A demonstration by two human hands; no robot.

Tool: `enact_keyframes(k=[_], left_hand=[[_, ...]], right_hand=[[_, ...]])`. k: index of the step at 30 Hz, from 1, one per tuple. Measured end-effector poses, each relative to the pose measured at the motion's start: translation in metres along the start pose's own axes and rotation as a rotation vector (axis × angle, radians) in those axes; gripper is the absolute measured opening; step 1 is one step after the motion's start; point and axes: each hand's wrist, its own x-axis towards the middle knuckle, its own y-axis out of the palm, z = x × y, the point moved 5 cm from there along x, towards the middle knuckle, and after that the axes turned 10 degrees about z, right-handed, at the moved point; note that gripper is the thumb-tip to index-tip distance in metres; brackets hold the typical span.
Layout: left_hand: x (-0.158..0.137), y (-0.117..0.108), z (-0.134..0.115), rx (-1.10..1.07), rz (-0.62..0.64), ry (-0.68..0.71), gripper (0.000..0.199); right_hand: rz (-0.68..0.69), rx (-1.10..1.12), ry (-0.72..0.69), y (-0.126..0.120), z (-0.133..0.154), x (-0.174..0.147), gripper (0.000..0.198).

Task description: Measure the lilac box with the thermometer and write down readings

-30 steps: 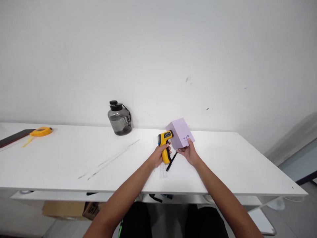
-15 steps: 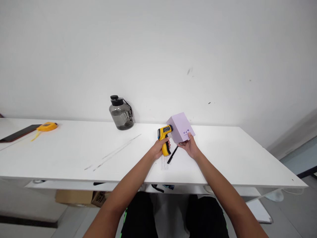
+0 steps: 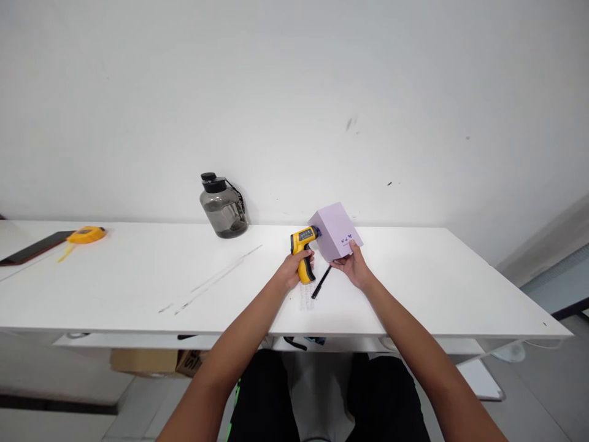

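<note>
My left hand (image 3: 291,269) is wrapped round the grip of a yellow and black infrared thermometer gun (image 3: 302,240). Its front end faces the left side of a pale purple box (image 3: 340,226), very close to it; whether they touch I cannot tell. With the thumb on the printed face and fingers underneath, my right hand (image 3: 353,266) holds the box tilted. Below the box, a black pen (image 3: 321,283) lies on the white table, beside faint handwriting (image 3: 307,297) left of it.
Toward the wall stands a dark translucent water bottle (image 3: 225,209) with a black cap. At the far left, a yellow tape measure (image 3: 86,234) rests against a long dark flat object (image 3: 34,248). A cardboard box (image 3: 145,361) sits beneath the white table (image 3: 115,282).
The thermometer's front end has come slightly nearer the box's side, and a purplish patch now shows there. The whole view has shifted a little; both hands keep their holds.
</note>
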Motion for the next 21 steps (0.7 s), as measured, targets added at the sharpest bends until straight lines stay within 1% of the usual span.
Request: enact_keyframes(k=[3,6,11,14,17,19,21], left_hand=[[0.001,-0.002,0.001,-0.005,-0.019,0.0,0.016],[0.001,-0.002,0.001,-0.011,-0.009,-0.007,0.015],[-0.002,0.001,0.0,-0.06,0.036,-0.018,0.018],[-0.002,0.0,-0.001,-0.06,0.035,-0.027,0.018],[-0.002,-0.002,-0.002,-0.033,0.028,-0.032,0.017],[-0.002,-0.004,-0.003,-0.023,0.026,-0.02,0.018],[-0.002,-0.005,-0.005,-0.015,0.015,-0.009,0.019]], right_hand=[[0.024,-0.003,0.001,-0.001,-0.001,0.001,0.05],[0.041,-0.009,0.0,-0.001,0.0,0.001,0.05],[0.023,-0.005,0.01,0.003,0.004,-0.003,0.049],[0.012,0.001,0.002,0.008,0.006,-0.006,0.051],[-0.007,-0.011,-0.013,0.007,0.008,-0.006,0.056],[-0.036,-0.061,-0.065,0.002,0.012,-0.006,0.059],[-0.12,-0.167,-0.169,-0.007,0.02,-0.008,0.064]])
